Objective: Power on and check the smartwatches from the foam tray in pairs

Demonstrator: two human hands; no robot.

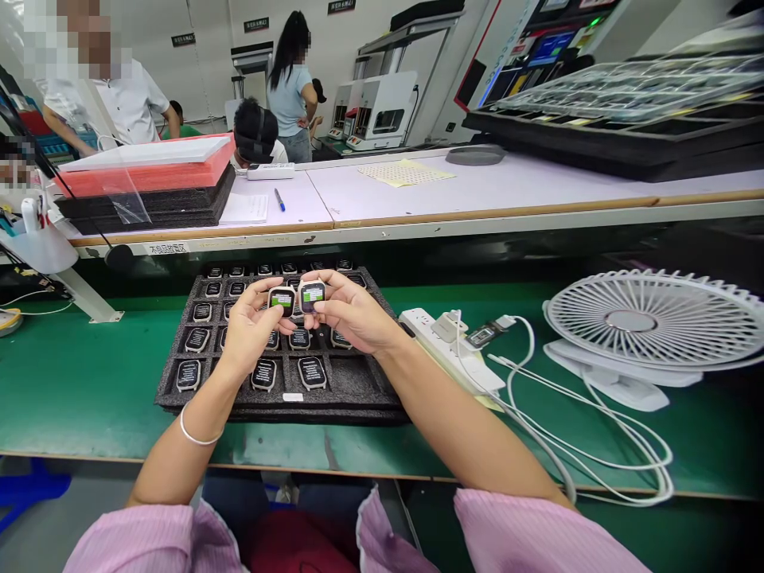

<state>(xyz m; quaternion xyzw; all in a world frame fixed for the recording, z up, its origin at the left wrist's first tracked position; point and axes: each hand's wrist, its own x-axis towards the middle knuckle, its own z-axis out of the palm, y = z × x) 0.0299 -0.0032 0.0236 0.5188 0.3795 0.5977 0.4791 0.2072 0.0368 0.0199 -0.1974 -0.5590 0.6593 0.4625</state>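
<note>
My left hand (254, 322) grips a smartwatch body (281, 302) without a strap, its thumb at the lower edge of the screen. Side by side with it, a second smartwatch body (311, 295) is held in my right hand (349, 310), the thumb lying over its screen. Both screens are lit with a green and white band. Below them lies a black foam tray (352, 386) with rows of similar watches in its pockets, such as a watch (263, 374) in the front row showing white text. My hands and forearms hide part of the tray.
Right of the tray lie a white power strip (450, 350), looped white cables (626, 446) and a white fan (633, 322). A shelf (334, 195) runs above the bench's back, bearing red and black foam trays (149, 179). Several people are in the background.
</note>
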